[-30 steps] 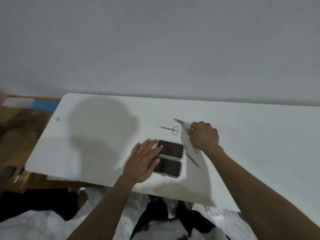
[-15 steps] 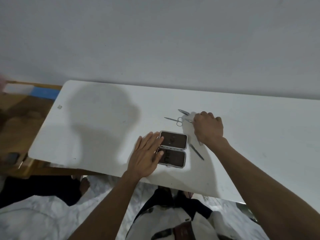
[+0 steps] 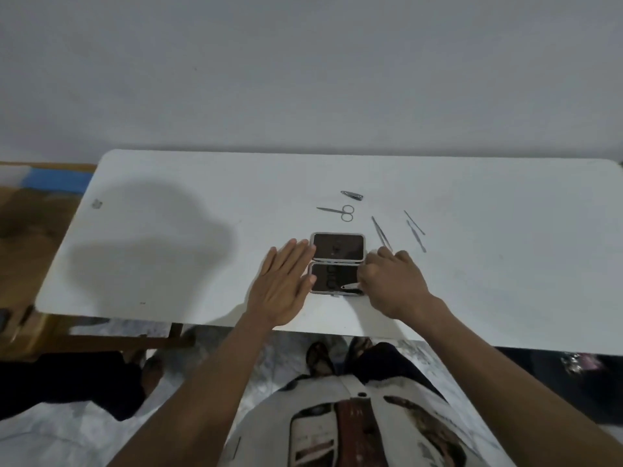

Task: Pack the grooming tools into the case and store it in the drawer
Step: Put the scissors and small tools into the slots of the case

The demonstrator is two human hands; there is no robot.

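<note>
An open case with a dark lining lies in two halves near the white table's front edge. My left hand rests flat, fingers spread, against the case's left side. My right hand is at the near half's right end, its fingertips pinched on a slim silver tool that lies in that half. Loose on the table behind the case are small scissors, a nail clipper, tweezers and two thin picks.
A plain grey wall rises right behind the table. A wooden piece of furniture with a blue item stands to the left. My legs and feet show below the table's front edge. No drawer is in view.
My right hand has come from the loose tools at the back down to the case's near half, bringing the silver tool. The left hand stays at the case.
</note>
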